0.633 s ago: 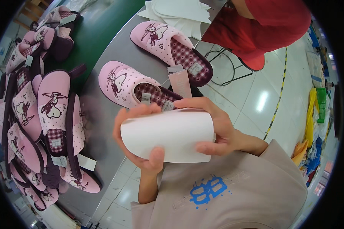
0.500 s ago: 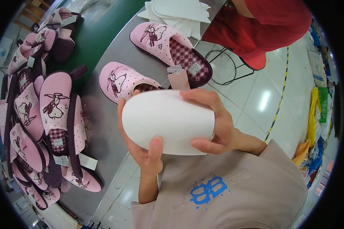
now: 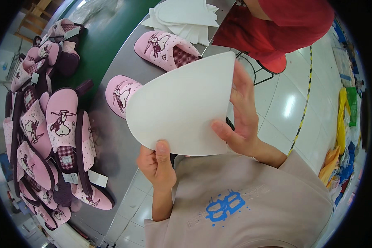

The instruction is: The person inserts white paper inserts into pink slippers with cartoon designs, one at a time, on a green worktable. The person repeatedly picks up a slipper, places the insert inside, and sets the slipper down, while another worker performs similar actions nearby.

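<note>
A smooth white insert sheet [image 3: 182, 107], rounded at its left end and straight along its right edge, is held in front of me. My left hand [image 3: 158, 165] pinches its lower edge, thumb on top and fingers curled beneath. Around the right edge is my right hand [image 3: 244, 120], its thumb over the near face and its fingers along the edge, partly hidden and slightly blurred. Behind the sheet, two pink slippers lie on the grey table: one slipper [image 3: 163, 47] with a dark checked lining, and another slipper [image 3: 120, 93] half covered by the sheet.
Many pink slippers with dark soles [image 3: 62, 111] are heaped at the left, some with tags. A stack of white sheets [image 3: 182, 16] lies at the far edge of the grey table [image 3: 120, 163]. A person in red [image 3: 293, 25] sits on a stool at the upper right.
The white sheet has gone from curved to flatter, and its right end has risen. My left hand's fingers have curled under its lower edge. My right hand has shifted and its grip has loosened.
</note>
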`<state>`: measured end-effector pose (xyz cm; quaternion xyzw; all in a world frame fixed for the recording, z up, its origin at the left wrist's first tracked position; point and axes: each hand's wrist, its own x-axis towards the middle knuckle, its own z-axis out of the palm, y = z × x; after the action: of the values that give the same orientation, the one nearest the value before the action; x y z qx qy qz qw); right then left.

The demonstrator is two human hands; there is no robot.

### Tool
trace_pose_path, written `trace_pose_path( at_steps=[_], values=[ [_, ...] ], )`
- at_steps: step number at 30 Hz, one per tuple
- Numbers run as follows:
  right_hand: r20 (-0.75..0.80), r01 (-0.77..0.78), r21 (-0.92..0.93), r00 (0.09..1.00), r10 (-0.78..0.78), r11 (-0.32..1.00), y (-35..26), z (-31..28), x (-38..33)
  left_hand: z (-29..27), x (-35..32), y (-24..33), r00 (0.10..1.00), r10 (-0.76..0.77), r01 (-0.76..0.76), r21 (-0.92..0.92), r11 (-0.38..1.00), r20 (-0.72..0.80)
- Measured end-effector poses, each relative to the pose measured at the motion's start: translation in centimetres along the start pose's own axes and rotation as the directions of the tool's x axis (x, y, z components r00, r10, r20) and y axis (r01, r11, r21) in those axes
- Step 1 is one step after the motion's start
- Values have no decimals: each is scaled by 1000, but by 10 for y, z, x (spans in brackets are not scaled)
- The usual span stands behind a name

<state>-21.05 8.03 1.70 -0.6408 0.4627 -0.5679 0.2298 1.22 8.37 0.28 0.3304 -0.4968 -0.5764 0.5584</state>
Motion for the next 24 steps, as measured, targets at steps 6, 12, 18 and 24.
trace_pose_path(
  at_steps=[6, 12, 18, 24],
  values=[
    [258, -91, 365, 966, -7, 926, -3, -8, -8, 6, 5, -7, 983, -89, 115, 164, 980, -158],
    [245, 449, 50, 860, -447, 892, 14, -14, 6, 23, 9, 3, 996, -88, 81, -330, 940, -6],
    [181, 389, 36, 903, -389, 920, 13, -10, -5, 15, 2, 16, 966, -257, 257, 10, 966, -12],
    [235, -193, 125, 959, 160, 973, 1, -20, -31, 4, -5, -3, 965, -176, 152, -129, 980, -195]
  ],
)
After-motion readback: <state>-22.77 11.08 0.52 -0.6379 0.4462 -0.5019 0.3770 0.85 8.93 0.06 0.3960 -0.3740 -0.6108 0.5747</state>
